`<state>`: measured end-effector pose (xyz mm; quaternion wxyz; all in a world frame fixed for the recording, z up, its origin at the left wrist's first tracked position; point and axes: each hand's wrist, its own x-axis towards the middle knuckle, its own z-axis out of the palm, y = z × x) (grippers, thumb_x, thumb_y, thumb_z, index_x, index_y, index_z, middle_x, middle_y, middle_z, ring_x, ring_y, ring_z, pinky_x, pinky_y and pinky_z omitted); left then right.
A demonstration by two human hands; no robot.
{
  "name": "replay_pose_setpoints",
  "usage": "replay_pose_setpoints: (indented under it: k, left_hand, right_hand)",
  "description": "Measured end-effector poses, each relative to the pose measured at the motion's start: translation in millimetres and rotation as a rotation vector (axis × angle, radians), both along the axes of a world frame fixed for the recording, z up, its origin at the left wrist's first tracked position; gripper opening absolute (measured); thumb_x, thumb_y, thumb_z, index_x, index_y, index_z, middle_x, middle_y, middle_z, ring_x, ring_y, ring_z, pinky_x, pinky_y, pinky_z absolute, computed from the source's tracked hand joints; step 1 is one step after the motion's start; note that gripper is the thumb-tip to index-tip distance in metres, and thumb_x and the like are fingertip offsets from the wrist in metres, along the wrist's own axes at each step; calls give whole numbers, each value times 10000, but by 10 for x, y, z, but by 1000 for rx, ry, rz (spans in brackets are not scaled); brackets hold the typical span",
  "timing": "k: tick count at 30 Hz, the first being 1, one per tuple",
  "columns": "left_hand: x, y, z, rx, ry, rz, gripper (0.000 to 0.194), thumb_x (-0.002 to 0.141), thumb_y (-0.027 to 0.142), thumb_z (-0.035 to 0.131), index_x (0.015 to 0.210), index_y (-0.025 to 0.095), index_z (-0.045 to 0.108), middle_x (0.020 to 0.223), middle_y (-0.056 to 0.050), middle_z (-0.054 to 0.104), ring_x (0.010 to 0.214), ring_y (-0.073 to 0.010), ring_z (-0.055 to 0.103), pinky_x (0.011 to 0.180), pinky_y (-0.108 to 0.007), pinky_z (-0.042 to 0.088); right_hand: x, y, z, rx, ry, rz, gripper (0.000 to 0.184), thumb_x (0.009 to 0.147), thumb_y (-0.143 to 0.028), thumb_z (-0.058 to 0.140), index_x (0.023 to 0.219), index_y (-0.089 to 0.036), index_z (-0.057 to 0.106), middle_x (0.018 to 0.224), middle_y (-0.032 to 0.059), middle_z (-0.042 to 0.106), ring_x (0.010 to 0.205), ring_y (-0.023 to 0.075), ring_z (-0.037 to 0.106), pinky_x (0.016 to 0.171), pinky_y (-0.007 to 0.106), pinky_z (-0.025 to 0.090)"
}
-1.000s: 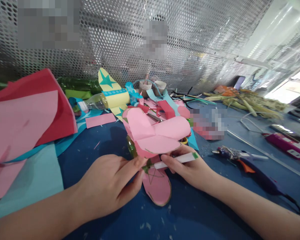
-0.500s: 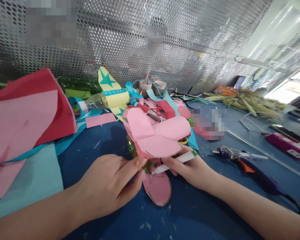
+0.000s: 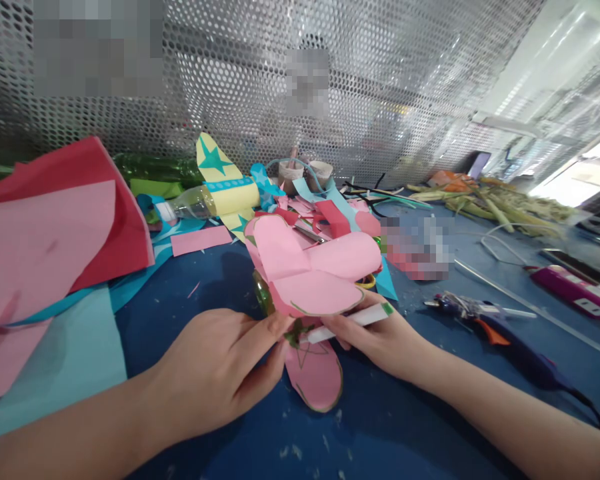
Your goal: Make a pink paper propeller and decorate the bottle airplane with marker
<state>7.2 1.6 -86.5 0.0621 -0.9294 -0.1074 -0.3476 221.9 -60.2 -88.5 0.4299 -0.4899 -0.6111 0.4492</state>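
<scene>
My left hand [image 3: 235, 363] is closed on the edge of a pink paper airplane model [image 3: 315, 277], its thumb and forefinger pinching near the middle. Green bottle plastic shows beneath the pink paper. In my right hand [image 3: 375, 337] is a white marker [image 3: 353, 323] with a green end, held between thumb and fingers. The marker's tip touches the lower pink wing [image 3: 315, 377], where a star outline is drawn and partly filled with dark green. Dark green lines run along the wing edges. My right fingers are partly hidden under the upper wing.
Pink, red and blue paper sheets [image 3: 45, 260] lie at the left. Behind the model stands a yellow paper-covered bottle plane [image 3: 230, 193] beside paper scraps. At the right are a blue glue gun [image 3: 500, 340], a clear glue stick [image 3: 530, 307] and a purple device [image 3: 575, 290].
The marker's tip has shifted slightly up over the star, and the marker has tilted a little flatter. My left hand and the pink airplane stay in place.
</scene>
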Motion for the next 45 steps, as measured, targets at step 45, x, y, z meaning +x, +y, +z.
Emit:
replay_pose_setpoints:
  k: [45]
  left_hand:
    - [-4,0,-41,-1,-1,-10,191,963,172,387,1102,109,501,556,37,600,433,-157,529,436,-293,372]
  right_hand:
    - [11,7,31,71,-45,-8,281,863,-274,567,619,-214,442,493,-80,417,436,79,332,415,218,252]
